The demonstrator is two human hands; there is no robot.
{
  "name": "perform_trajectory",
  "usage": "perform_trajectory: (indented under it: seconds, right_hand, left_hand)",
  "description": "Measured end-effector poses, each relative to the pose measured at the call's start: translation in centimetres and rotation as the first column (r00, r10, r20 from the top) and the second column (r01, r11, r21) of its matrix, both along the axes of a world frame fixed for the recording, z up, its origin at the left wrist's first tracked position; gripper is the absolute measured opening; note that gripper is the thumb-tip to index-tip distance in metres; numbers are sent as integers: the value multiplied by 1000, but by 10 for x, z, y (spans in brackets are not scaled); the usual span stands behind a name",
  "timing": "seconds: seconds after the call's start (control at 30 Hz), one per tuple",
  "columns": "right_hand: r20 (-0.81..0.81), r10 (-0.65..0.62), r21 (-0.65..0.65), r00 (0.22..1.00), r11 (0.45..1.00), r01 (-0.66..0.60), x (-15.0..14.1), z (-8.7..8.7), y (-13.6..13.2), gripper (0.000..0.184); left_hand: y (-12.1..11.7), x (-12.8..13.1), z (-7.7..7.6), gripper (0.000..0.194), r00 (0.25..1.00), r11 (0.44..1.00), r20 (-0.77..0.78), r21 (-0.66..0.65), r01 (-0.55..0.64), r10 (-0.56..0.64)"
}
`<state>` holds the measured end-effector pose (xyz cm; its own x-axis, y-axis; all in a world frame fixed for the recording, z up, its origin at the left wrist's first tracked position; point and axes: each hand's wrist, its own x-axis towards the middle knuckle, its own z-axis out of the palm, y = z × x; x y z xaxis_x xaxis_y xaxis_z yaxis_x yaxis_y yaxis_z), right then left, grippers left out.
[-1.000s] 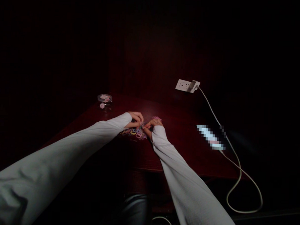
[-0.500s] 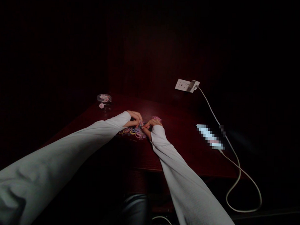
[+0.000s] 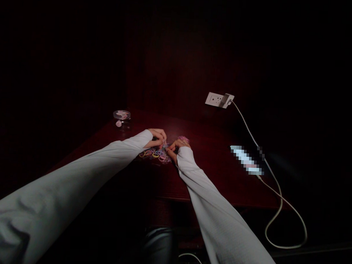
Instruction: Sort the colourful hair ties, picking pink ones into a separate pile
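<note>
Left of the heap and farther back stands a clear, round container with pale pink pieces showing at its top [image 3: 121,115]; it looks far enough off that only a wide sweep of the left arm would knock it. The loose, long-sleeved light grey cuff [image 3: 145,139] lies at the heap's left side, where its cloth could drag thin strands out of place. The left hand [image 3: 157,137] is over the heap's far side, fingers bent inward and narrow; whether the tips pinch a strand, I cannot tell. The landmark itself, a tangled heap of small, thin, multicoloured loops [image 3: 156,155], lies on the dark red wooden table [image 3: 214,179], below and between the hands. Its loops overlap, so pulling at one could bring others along, tighten a knot or scatter them toward the near edge; the dim light makes a wrong pick likelier. At the heap's right side, the right hand [image 3: 179,145] has its fingers curled low and close to the loops, their hold too small to make out. Just beyond that hand, a bright pink, stringy bunch [image 3: 184,139] could be nudged by the knuckles. Well right of the heap, a white cable [image 3: 280,193] loops past the table edge; a snagged arm could tug the lit, pixelated device [image 3: 247,160] there.
</note>
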<state>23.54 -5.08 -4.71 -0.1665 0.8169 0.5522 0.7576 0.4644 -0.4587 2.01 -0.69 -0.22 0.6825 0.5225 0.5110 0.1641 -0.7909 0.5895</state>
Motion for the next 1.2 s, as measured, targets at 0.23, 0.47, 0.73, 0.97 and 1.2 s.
perform_trajectory:
  seconds: [0.23, 0.47, 0.73, 0.97, 1.2]
  right_hand:
    - [21, -11, -3, 1000, 1000, 11, 0, 2, -2, 20]
    - [14, -3, 21, 1000, 1000, 3, 1, 1, -1, 23]
    - [41, 6, 15, 999, 1000, -6, 0, 3, -1, 24]
    - [35, -2, 12, 999, 1000, 1, -1, 3, 0, 24]
    - [46, -2, 4, 999, 1000, 2, 0, 3, 0, 20]
  left_hand:
    - [-7, 0, 5, 42, 999, 999, -16, 13, -49, 49]
    - [-7, 1, 1, 42, 1000, 1000, 11, -25, 13, -12]
    - [-6, 2, 1, 42, 1000, 999, 13, -48, 23, -22]
    - [-8, 0, 7, 40, 1000, 1000, -12, -19, -17, 17]
    - [-5, -1, 3, 33, 999, 999, -15, 6, -43, 43]
